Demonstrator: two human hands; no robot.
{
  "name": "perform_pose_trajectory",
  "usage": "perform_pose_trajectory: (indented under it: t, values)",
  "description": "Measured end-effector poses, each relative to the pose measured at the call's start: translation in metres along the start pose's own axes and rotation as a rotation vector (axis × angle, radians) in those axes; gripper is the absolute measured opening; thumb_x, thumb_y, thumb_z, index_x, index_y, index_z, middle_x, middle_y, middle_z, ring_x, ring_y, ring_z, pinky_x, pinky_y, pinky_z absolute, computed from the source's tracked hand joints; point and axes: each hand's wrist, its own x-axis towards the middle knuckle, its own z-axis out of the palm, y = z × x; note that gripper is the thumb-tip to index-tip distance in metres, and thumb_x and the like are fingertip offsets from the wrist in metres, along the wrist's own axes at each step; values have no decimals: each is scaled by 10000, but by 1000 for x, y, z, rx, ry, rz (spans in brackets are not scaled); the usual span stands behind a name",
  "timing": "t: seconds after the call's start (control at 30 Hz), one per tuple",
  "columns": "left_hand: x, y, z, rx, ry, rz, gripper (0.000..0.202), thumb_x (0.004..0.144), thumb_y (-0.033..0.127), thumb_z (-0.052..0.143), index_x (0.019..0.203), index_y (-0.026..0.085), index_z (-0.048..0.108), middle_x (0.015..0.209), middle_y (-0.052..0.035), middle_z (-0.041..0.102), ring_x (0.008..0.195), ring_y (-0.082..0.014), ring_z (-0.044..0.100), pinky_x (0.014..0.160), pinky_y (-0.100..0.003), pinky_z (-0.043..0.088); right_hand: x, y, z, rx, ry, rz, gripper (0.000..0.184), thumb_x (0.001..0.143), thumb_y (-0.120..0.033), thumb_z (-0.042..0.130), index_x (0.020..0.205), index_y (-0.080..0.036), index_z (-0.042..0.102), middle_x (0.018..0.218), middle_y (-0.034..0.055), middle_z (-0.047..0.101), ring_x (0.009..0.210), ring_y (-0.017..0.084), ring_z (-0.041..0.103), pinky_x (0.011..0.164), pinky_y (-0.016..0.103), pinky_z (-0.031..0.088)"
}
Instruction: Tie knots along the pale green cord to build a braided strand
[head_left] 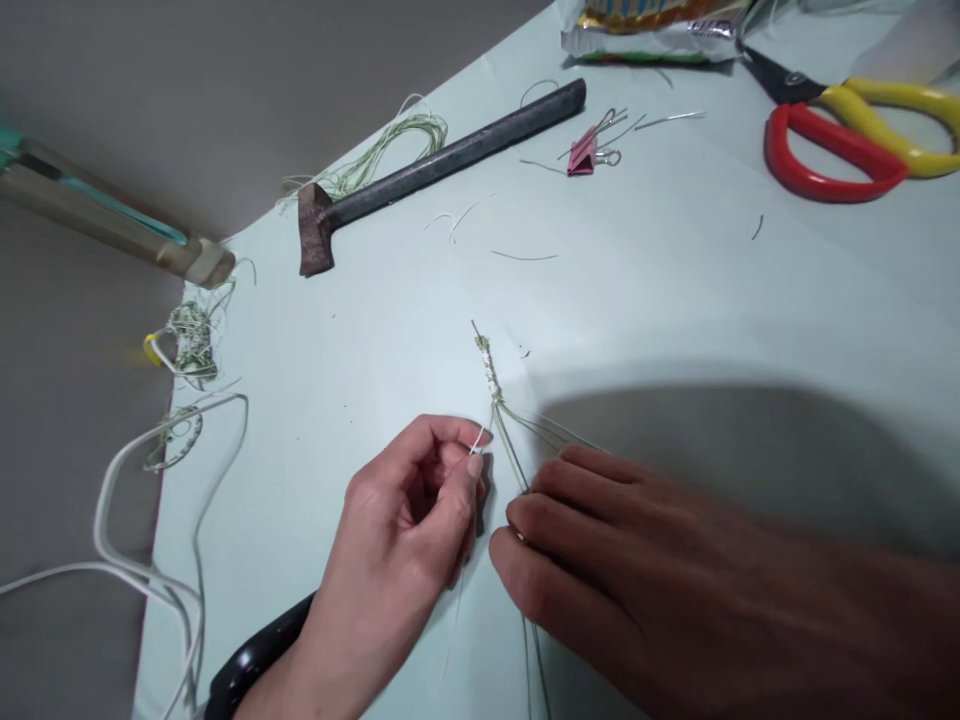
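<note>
A short knotted cord (490, 372) lies on the pale tabletop, with white and green wraps and a thin tip at its top end. From its lower end spread several green strands (511, 446) and a thin white thread (478, 437). My left hand (412, 520), just below and left of the knots, pinches the white thread between thumb and forefinger. Its loose tail hangs below the hand. My right hand (592, 550) lies over the green strands with its fingers together and bent. The strands pass under its fingertips and come out below; the fingertips' undersides are hidden.
A hammer (450, 160) lies beyond the hands, near a coil of green cord (405, 140). A pink binder clip (583, 155), red-and-yellow scissors (840, 150) and a snack packet (652, 35) are farther right. White cable (112, 480) and tangled cord (195, 340) lie along the left edge.
</note>
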Motion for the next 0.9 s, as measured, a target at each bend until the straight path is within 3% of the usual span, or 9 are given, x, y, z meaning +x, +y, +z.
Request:
perform_pose_trajectory:
  t: [0.2,0.33,0.4,0.5,0.67,0.9]
  values:
    - [0,3,0,-201,-98,-88,187,934,348,625,812,209,590,623,43,615,426,-70,458,427,-193,386,-1,1,1,25,6,-9,317,986,-71,360,1066,-85,666,833,53,644,717,178,465,695,358,402]
    - [0,4,-1,-216,-117,-41,173,943,310,623,805,208,599,700,29,665,495,-80,551,524,-209,464,-2,1,1,35,1,-20,278,963,-40,379,980,-112,647,850,61,658,731,175,480,714,350,428]
    - [0,4,-1,-210,-122,-54,186,942,331,629,805,208,597,672,34,648,482,-78,522,501,-205,439,-2,2,2,34,6,-19,272,971,-43,378,970,-118,640,851,57,659,730,170,477,719,341,431]
    - [-1,3,-3,-179,-100,-79,223,944,382,632,812,203,606,597,45,585,465,-74,431,452,-196,358,-1,2,2,5,-1,-20,249,983,-62,399,985,-115,642,822,37,642,706,166,450,697,330,419]
    - [-1,-2,-7,-134,-57,-46,231,938,392,641,813,197,638,579,48,498,541,-89,389,495,-209,307,0,1,-2,-33,-21,-1,249,968,-47,429,897,-129,653,780,17,607,689,157,427,682,313,402]
    - [2,0,-6,-90,-16,30,184,883,332,682,779,181,660,709,24,559,614,-98,413,543,-222,334,-1,-1,-6,29,2,45,315,963,2,371,860,-136,636,820,19,627,729,143,481,701,282,440]
